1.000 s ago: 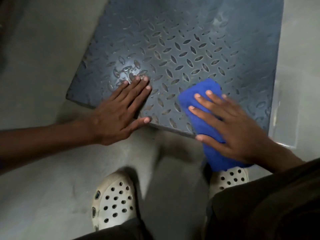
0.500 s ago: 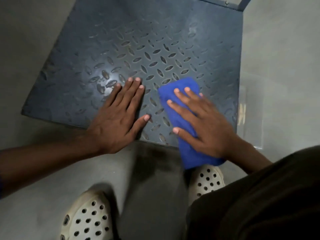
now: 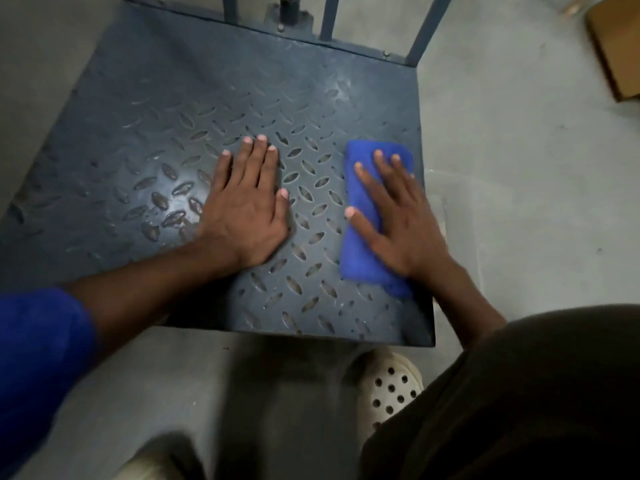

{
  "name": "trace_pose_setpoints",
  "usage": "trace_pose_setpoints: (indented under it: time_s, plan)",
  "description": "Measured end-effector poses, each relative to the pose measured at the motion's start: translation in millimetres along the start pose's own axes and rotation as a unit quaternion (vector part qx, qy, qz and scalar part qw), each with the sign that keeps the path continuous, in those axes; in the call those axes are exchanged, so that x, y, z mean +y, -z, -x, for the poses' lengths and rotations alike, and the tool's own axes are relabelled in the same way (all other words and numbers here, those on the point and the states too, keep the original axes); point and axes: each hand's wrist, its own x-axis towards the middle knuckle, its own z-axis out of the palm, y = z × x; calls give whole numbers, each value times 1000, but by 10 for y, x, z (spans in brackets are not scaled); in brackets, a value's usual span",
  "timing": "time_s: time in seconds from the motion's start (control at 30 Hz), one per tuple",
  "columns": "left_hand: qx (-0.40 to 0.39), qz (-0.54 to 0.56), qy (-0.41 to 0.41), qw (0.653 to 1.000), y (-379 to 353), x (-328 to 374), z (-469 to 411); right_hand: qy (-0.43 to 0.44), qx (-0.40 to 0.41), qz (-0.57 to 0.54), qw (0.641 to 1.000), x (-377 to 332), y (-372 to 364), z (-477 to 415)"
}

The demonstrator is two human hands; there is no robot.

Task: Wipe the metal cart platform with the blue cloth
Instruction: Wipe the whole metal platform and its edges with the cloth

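The blue cloth [image 3: 358, 251] lies flat on the metal cart platform [image 3: 207, 98], folded into an oblong running front to back along the platform's right edge, nearer the front corner than the rear. The right hand [image 3: 401, 223] presses down on it palm first. Its fingers [image 3: 384, 174] are straight and spread, their tips just short of the cloth's far end, and the thumb is splayed out to the cloth's left border. Nothing is gripped; cloth shows beyond the hand at the far end, the left side and under the wrist.

The left hand [image 3: 246, 209] rests flat on the bare diamond-tread plate, well apart from the cloth, its fingers [image 3: 258, 157] straight and close together, thumb alongside. Its arm leads back to a blue sleeve [image 3: 38, 358].

Painted upright bars [image 3: 329, 19] rise from the platform's rear edge. A white perforated clog [image 3: 391, 386] stands on the concrete floor [image 3: 519, 168] just before the front edge, and a cardboard box [image 3: 616, 46] sits at the upper right.
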Motion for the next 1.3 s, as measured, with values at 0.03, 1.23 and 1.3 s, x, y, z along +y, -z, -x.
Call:
trace_pose_setpoints:
  time_s: [0.03,1.23,1.3]
  plan:
    - [-2,0,16,1000,-18,96,-85,-43,15,7,999,110,-27,-154]
    - [-13,-35,-14,999,-168,318,-933,125,-95,-43,987,677,-25,-1331]
    - [-14,-34,-20,999,-168,316,-970,-3,-63,-35,997,783,-20,-1459]
